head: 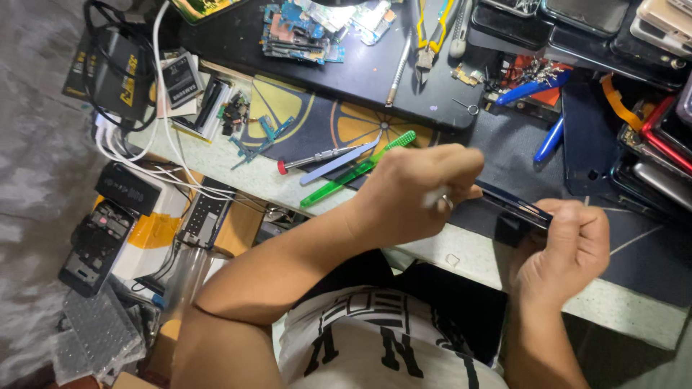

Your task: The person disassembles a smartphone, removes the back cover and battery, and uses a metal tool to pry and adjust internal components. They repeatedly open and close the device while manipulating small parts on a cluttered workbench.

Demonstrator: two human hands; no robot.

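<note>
Head view: pinching the phone (515, 207) edge-on, right hand (566, 248) gripping its near end, left hand (414, 191) closing over its far end.

1. Left hand (414, 191) motion-blurred, fingertips smeared, small pale object pinched there unreadable.
2. Dark phone (515, 205) seen edge-on between both grips, near end covered by right hand (566, 248).
3. Stacked handsets (649, 29) beyond the grip, cut by the top-right edge.
</note>
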